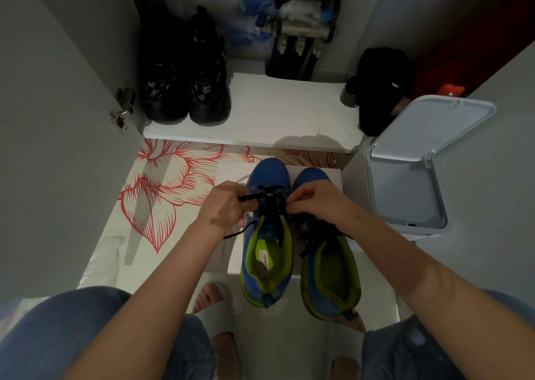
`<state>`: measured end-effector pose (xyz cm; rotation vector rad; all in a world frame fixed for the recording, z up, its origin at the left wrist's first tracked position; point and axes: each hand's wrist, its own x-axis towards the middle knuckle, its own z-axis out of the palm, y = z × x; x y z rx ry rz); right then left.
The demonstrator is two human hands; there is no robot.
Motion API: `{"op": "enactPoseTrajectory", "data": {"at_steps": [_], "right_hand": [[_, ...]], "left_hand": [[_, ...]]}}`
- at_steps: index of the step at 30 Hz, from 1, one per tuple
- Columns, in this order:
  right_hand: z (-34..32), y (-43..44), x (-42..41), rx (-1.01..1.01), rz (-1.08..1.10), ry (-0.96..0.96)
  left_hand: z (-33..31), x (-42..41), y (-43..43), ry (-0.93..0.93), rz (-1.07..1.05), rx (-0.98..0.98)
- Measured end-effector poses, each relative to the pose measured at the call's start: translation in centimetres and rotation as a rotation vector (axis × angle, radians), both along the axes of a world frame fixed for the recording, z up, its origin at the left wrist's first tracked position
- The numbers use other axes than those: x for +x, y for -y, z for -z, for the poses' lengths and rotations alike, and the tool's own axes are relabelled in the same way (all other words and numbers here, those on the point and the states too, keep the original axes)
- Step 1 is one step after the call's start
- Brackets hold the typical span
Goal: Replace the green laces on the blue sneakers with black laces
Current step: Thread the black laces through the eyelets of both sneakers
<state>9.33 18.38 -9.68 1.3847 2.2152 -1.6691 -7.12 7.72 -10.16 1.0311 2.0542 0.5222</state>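
Floral floor (162, 203); black lace (271, 203) on sneaker (269, 172)

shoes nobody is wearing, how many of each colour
blue: 2, left sneaker and right sneaker
black: 2, left shoe and right shoe on the shelf
total: 4

The blue sneakers (269, 174) have matt cloth uppers and a soft, padded lime lining. The black laces (272, 206) are woven cloth. At 2 o'clock the white bin (428, 130) is smooth plastic with a dull sheen. The shelf (275, 113) at 12 o'clock is smooth white board. The black shoes (185, 90) at 11 o'clock shine faintly at the toes. The hinge (123, 110) at 10 o'clock is bare metal.
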Motion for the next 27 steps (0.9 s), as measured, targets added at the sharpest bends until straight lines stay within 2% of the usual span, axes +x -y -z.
{"op": "enactPoseTrajectory", "data": {"at_steps": [4,11,15,19,23,25,27], "right_hand": [[0.6,0.7,0.1,0.135,-0.074,-0.059],[1.8,0.7,0.2,0.191,-0.137,-0.060],[1.8,1.0,-0.2,0.178,-0.123,-0.135],[1.9,0.9,-0.2,0.187,-0.143,-0.113],[1.7,0.7,-0.4,0.171,-0.136,-0.109],[1.3,0.8,-0.6,0.186,-0.156,-0.126],[1.0,1.0,-0.8,0.221,-0.181,-0.125]], "left_hand": [[0.2,0.2,0.1,0.088,-0.054,0.023],[0.4,0.8,0.0,-0.052,0.054,0.045],[0.2,0.6,0.2,0.058,0.018,0.053],[-0.1,1.1,0.3,0.043,0.004,0.050],[-1.2,0.9,0.3,0.173,-0.031,0.022],[-1.7,0.8,0.5,0.118,0.032,0.008],[-2.1,1.1,0.5,-0.027,0.155,-0.032]]}}
